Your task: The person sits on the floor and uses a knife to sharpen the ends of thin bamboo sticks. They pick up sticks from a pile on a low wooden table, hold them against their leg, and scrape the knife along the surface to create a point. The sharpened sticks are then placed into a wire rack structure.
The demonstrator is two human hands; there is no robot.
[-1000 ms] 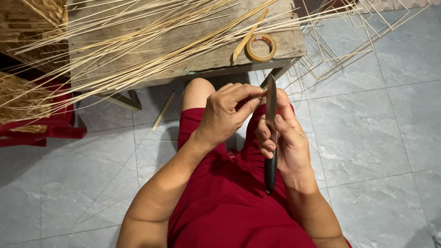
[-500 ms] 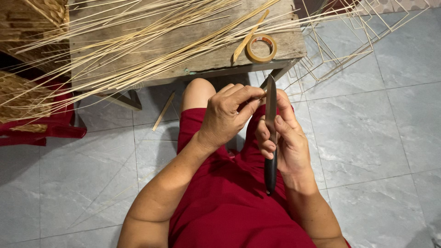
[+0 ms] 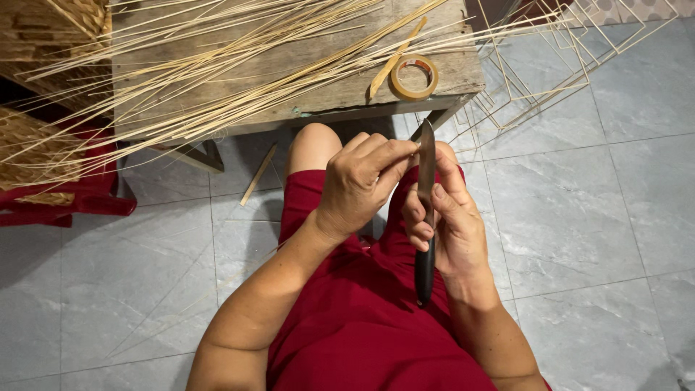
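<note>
Right hand (image 3: 450, 224) clamps a dark-handled knife (image 3: 425, 217), steel blade upright; left hand (image 3: 360, 185) pinches its fingertips together at the blade, below a weathered wooden bench (image 3: 318, 94) strewn with thin bamboo slivers (image 3: 217, 80).

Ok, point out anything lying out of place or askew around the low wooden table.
One short bamboo strip lies on the floor tiles under the low wooden table, apart from the long bamboo slivers, which overhang the table's left edge unevenly. The tape roll sits close to the near edge. Nothing looks broken or spilled.
</note>
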